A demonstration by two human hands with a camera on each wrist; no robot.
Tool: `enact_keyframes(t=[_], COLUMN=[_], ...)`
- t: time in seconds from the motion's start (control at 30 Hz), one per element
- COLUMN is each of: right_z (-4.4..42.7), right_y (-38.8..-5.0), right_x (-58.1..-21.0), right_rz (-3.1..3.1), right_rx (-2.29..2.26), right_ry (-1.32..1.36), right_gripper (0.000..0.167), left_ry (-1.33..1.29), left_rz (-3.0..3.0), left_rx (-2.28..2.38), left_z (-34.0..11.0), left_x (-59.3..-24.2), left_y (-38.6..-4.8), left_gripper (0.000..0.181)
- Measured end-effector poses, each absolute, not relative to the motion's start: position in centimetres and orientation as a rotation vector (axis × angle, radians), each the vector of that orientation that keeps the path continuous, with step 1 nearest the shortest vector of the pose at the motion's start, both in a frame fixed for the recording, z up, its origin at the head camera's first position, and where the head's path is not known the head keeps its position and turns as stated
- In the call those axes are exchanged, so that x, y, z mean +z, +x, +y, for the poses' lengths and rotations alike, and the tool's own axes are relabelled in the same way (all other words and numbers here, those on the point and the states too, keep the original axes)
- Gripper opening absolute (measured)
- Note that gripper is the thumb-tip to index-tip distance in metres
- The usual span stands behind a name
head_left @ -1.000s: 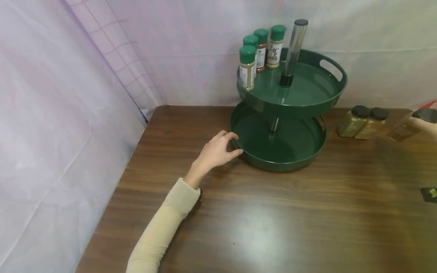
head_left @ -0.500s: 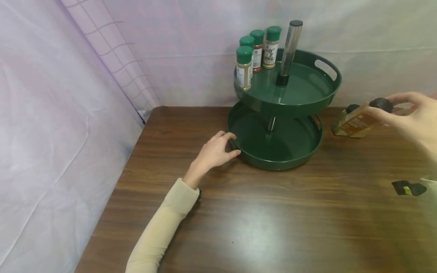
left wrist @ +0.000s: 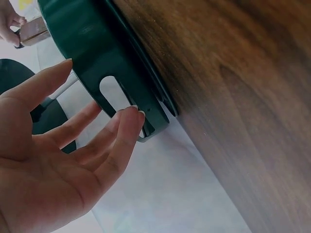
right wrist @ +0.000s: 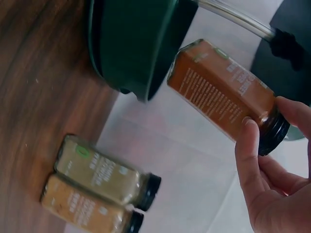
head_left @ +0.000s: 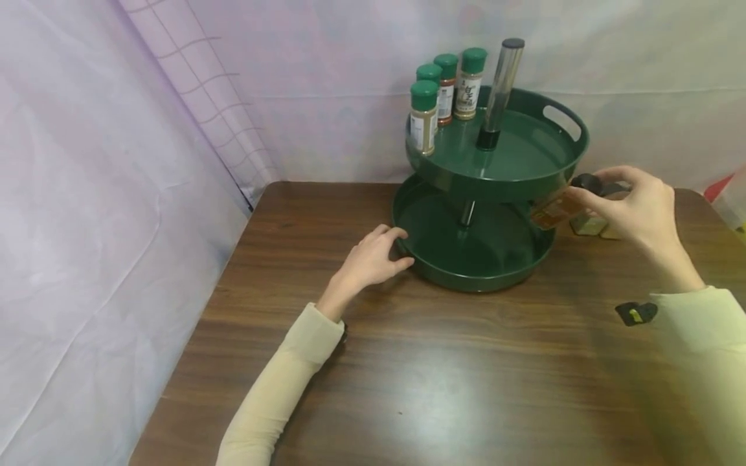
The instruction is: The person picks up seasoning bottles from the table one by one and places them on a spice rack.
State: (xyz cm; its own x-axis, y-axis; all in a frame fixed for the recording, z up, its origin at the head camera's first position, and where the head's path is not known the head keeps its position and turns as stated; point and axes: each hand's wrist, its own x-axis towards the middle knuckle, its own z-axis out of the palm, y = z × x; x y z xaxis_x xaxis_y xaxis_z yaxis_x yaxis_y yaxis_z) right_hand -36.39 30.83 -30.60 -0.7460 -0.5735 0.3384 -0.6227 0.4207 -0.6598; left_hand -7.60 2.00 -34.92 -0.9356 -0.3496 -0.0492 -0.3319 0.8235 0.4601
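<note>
My right hand holds a spice jar by its black-capped end, fingers and thumb around the neck. The jar has reddish-brown contents and is tilted, its base at the right side of the green two-tier tray stand, between the tiers. My left hand is at the lower tier's left rim, fingers loosely bent and spread; in the left wrist view its fingertips are by the handle slot. Several green-capped spice bottles stand on the upper tier's left side.
Two black-capped jars stand on the wooden table right of the stand, partly behind my right hand in the head view. A metal post rises through the tiers. Behind hangs a pale curtain.
My right hand has come in from the right edge, carrying the reddish-brown jar leftward past the other jars to the lower tier. My left hand has stayed at the rim.
</note>
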Motion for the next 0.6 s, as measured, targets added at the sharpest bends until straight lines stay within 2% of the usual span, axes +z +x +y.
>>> enact_keyframes(t=[0.4, 0.6], right_z=[27.4, 26.1], right_y=[-37.5, -38.0], right_x=[-32.6, -33.6], right_rz=[-2.619, -2.577], right_rx=[1.101, 1.144], right_ry=[1.168, 1.157], right_gripper=[0.051, 0.042], left_ry=[0.561, 0.543], left_rz=[-2.955, -2.959], left_rx=[-0.75, -0.757], left_z=[1.9, 1.9], left_x=[-34.9, -35.0], left_y=[-7.5, -7.7], left_gripper=[0.058, 0.058])
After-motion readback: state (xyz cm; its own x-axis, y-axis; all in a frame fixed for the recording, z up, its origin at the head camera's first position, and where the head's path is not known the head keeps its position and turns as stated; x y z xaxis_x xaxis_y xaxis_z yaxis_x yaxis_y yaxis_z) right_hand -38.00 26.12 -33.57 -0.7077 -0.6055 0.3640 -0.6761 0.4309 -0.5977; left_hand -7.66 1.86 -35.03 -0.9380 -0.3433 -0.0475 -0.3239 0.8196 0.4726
